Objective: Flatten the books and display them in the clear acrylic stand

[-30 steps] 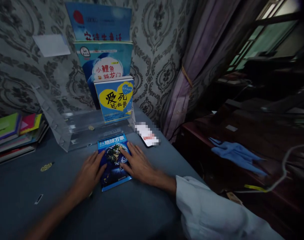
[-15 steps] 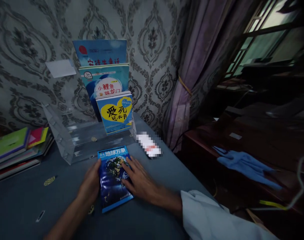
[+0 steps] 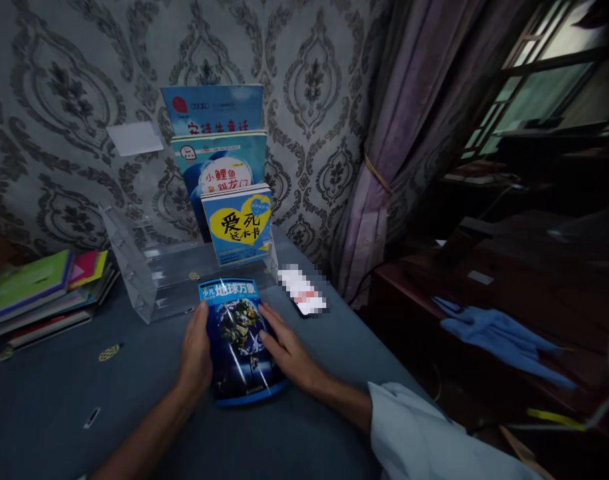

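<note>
A glossy blue book point(image 3: 244, 347) with a globe on its cover is between my two hands, its cover bowed a little. My left hand point(image 3: 197, 350) grips the left edge, fingers mostly hidden behind it. On the right edge is my right hand point(image 3: 289, 347), its fingers lying along the cover's side. Just beyond the book stands a clear acrylic book rack point(image 3: 134, 280). In its right part, several books stand in tiers: a small blue book with a yellow heart point(image 3: 240, 227), a teal book point(image 3: 189, 170) and a taller blue book point(image 3: 211, 107) behind.
A stack of books and folders point(image 3: 39, 293) lies at the left. A phone-like object, blurred out point(image 3: 304, 292), rests right of the rack near the table's edge. A blue cloth point(image 3: 499, 340) lies on the dark red table point(image 3: 414, 287). A purple curtain point(image 3: 384, 147) hangs at the wall.
The book has come up off the table, gripped at both sides and bowed. My right hand has slid from the cover's middle to its right edge. The view has shifted slightly.
</note>
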`<control>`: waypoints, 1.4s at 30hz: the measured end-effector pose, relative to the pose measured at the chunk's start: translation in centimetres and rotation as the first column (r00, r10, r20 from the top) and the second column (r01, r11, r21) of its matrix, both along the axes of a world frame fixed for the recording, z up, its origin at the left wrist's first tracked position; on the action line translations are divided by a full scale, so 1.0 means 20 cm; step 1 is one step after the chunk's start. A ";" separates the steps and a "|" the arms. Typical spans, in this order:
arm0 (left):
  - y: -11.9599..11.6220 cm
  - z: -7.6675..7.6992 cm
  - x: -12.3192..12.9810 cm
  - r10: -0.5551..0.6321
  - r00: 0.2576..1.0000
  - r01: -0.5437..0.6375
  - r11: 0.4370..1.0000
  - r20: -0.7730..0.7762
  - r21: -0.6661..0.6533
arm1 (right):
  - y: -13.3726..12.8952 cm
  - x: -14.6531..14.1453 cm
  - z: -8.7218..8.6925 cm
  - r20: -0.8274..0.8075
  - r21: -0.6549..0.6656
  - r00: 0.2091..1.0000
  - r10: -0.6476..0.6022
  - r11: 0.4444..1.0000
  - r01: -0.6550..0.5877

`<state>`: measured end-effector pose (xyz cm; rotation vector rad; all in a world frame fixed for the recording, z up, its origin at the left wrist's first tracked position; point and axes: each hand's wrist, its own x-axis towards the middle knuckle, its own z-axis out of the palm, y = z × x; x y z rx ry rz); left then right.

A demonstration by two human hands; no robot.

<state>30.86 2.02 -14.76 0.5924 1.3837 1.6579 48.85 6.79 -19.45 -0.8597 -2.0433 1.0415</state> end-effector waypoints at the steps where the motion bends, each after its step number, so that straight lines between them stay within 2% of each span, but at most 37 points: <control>1: 0.00 0.03 0.02 0.032 0.998 -0.030 0.999 -0.048 0.039 | 0.01 -0.01 0.01 -0.033 -0.018 0.999 -0.017 1.000 0.017; 4: -0.01 0.12 0.04 0.110 0.965 -0.066 0.980 -0.236 0.188 | 0.04 -0.03 0.07 -0.086 -0.027 0.994 -0.062 0.998 0.060; 7: -0.01 0.16 0.03 0.133 0.905 0.006 0.946 -0.404 0.323 | 0.03 -0.06 0.16 -0.166 0.020 0.983 -0.075 0.997 0.079; 10: -0.02 0.14 -0.01 0.203 0.791 0.076 0.903 -0.577 0.422 | 0.02 -0.07 0.20 -0.255 0.080 0.964 -0.074 0.992 0.098; 12: -0.04 0.10 -0.04 0.244 0.704 0.101 0.895 -0.666 0.435 | 0.00 -0.07 0.18 -0.259 0.118 0.962 -0.091 0.985 0.125; 14: -0.06 0.05 -0.05 0.236 0.660 0.115 0.906 -0.713 0.407 | -0.03 -0.07 0.14 -0.228 0.163 0.968 -0.109 0.976 0.148; 19: -0.11 -0.01 -0.05 0.187 0.634 0.144 0.925 -0.750 0.352 | -0.07 -0.06 0.05 -0.151 0.301 0.978 -0.140 0.936 0.181; 23: -0.12 -0.04 -0.05 0.173 0.632 0.159 0.925 -0.755 0.345 | -0.08 -0.05 0.05 -0.102 0.341 0.983 -0.152 0.923 0.178; 26: -0.12 -0.07 -0.06 0.183 0.624 0.160 0.922 -0.760 0.353 | -0.08 -0.04 0.06 -0.130 0.355 0.981 -0.147 0.917 0.184; 33: -0.15 -0.12 -0.07 0.187 0.611 0.124 0.937 -0.769 0.326 | -0.10 -0.01 0.05 -0.181 0.317 0.972 -0.147 0.927 0.199; 37: -0.17 -0.16 -0.11 0.280 0.572 0.062 0.922 -0.771 0.382 | -0.09 -0.01 0.05 -0.285 0.259 0.952 -0.111 0.947 0.188; 39: -0.17 -0.17 -0.13 0.278 0.545 0.101 0.915 -0.791 0.390 | -0.09 -0.01 0.06 -0.338 0.216 0.938 -0.079 0.963 0.159; 42: -0.17 -0.13 -0.13 0.218 0.542 0.241 0.885 -0.812 0.399 | -0.10 0.00 0.08 -0.354 0.148 0.934 -0.053 0.983 0.112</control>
